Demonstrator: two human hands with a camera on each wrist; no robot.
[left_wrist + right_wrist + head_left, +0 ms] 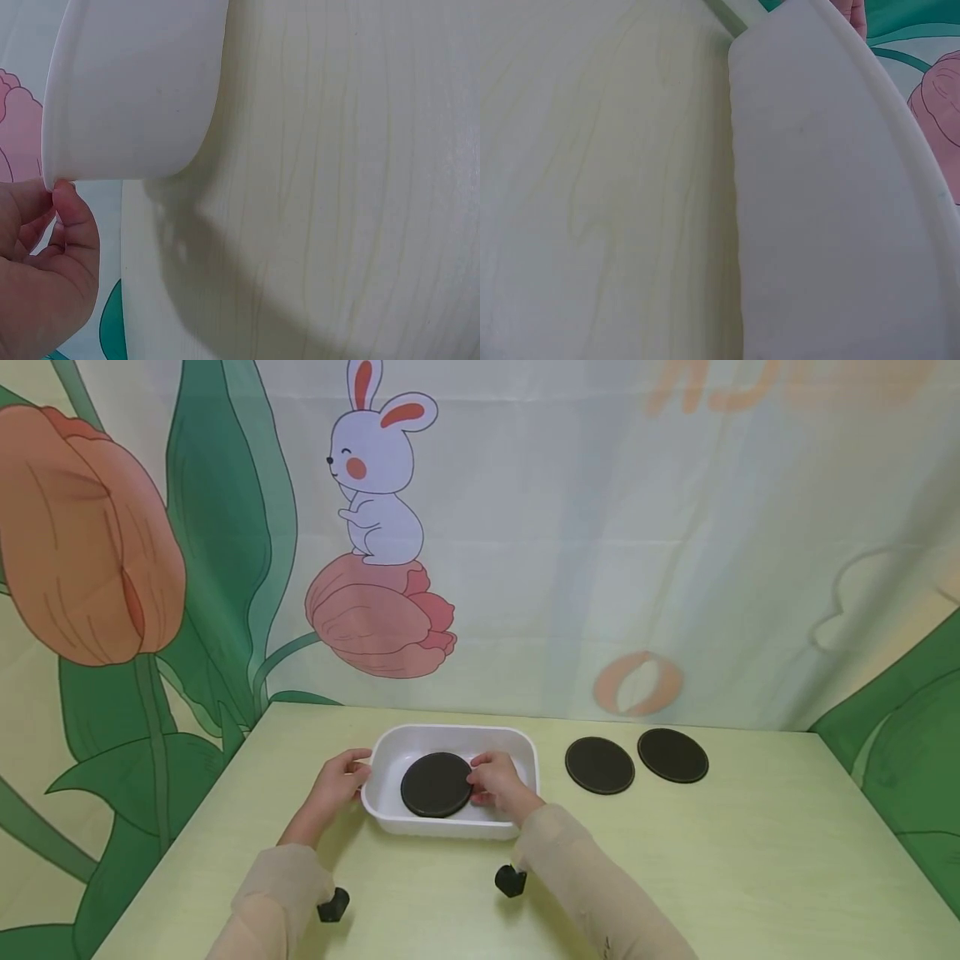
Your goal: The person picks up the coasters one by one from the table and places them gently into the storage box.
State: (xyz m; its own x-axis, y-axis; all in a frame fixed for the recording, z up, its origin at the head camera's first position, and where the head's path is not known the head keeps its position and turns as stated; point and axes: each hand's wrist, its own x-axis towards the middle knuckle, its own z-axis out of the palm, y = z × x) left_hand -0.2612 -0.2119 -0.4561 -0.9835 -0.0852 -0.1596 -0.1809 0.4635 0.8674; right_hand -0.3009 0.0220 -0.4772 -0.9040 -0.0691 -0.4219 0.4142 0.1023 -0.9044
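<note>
One black disc [436, 784] in white tray [454, 737], right hand [496, 782] gripping edge.

So the tray [525, 752] is sitting near the middle of the desk [750, 860], with one disc [436, 784] lying inside it. Two more discs [599, 765] [672, 754] are lying side by side on the desk, right of the tray. A curtain [600, 527] is hanging behind the desk.
</note>
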